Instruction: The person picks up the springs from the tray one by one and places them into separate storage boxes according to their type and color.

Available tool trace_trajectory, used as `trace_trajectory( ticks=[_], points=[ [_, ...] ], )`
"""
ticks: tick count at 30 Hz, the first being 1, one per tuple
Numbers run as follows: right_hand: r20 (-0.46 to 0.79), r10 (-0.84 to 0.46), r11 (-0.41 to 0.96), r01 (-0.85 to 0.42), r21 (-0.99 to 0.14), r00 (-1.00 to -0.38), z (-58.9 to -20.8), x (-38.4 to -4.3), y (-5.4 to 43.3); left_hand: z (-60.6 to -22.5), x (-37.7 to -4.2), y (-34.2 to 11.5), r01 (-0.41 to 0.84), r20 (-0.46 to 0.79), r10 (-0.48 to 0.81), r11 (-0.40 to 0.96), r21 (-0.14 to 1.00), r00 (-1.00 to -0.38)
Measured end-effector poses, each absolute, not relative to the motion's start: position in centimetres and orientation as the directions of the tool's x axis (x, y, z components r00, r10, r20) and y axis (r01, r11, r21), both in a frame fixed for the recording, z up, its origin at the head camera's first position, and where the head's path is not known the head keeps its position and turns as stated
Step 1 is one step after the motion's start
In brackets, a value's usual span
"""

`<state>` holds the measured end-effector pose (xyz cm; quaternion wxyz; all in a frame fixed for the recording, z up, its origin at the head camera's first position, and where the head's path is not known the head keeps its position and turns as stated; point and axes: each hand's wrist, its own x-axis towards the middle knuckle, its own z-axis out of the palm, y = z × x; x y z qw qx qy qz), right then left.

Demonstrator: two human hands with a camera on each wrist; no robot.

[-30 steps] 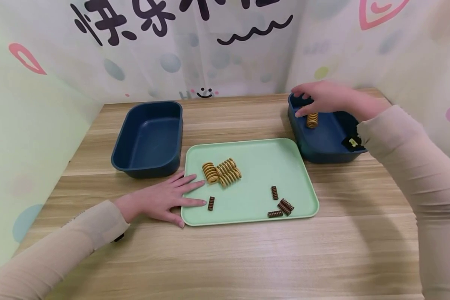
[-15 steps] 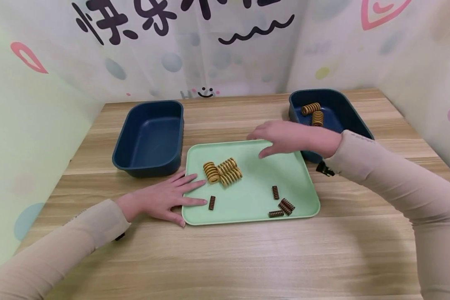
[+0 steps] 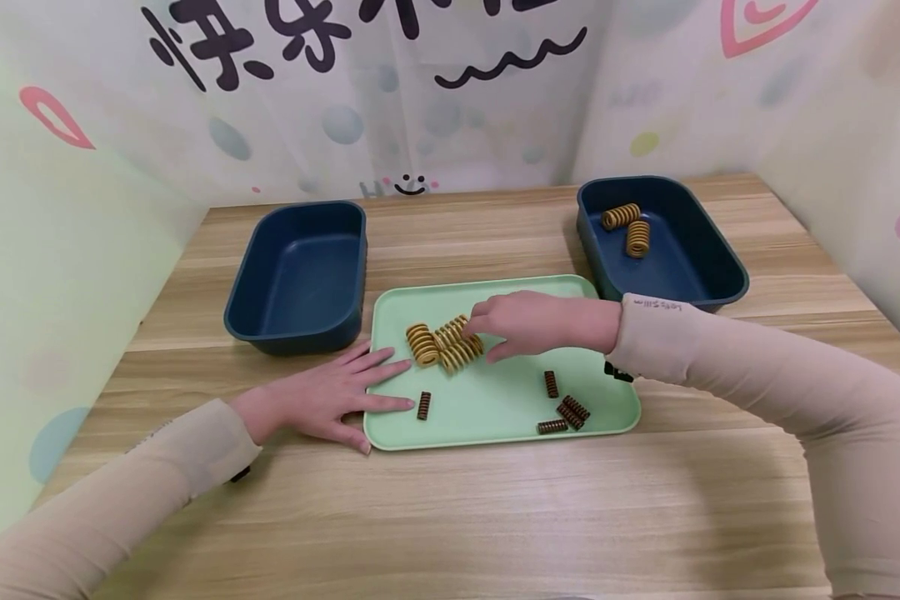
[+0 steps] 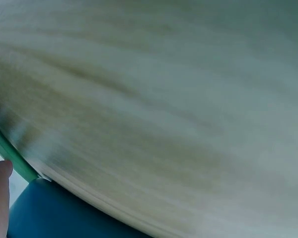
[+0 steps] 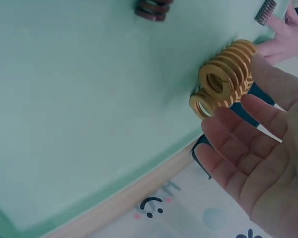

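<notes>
My left hand (image 3: 324, 402) lies flat with fingers spread over the left edge of a pale green tray (image 3: 487, 408); one fingertip is close to a small dark brown coil spring (image 3: 423, 406). Several gold coil springs (image 3: 422, 345) lie together on the tray's left half. My right hand (image 3: 528, 322) reaches over the tray, its fingertips right at this group. In the right wrist view, the right hand's palm (image 5: 268, 193) shows nothing in it, with thumb and fingers apart beside two gold springs (image 5: 223, 74). More dark springs (image 3: 551, 384) lie at the tray's front right.
Behind the left hand stands a deep blue bin (image 3: 300, 283) with nothing in it. Another blue bin (image 3: 686, 258), at the back right, holds two gold springs (image 3: 637, 239). Both stand on a wood-grain table (image 3: 480, 525), with a printed curtain (image 3: 487, 125) behind.
The right hand has come from over the right bin, across the tray, to the gold springs at left. Two gold springs in that bin are now uncovered. The left hand stays put.
</notes>
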<state>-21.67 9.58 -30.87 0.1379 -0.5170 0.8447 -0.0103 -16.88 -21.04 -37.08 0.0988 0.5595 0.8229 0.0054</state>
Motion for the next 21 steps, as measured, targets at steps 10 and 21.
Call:
trace_trajectory(
  ticks=[10, 21],
  points=[
    [-0.222, -0.875, 0.471, -0.862, -0.19, -0.429, -31.7, -21.5, 9.2, -37.5, -17.0, -21.1, 0.931, -0.12, 0.934, 0.349, 0.103, -0.336],
    [-0.281, -0.89, 0.428, -0.872, -0.237, -0.36, -32.1, -21.1, 9.1, -37.3, -16.9, -21.0, 0.922, -0.143, 0.923, 0.372, 0.108, -0.356]
  ],
)
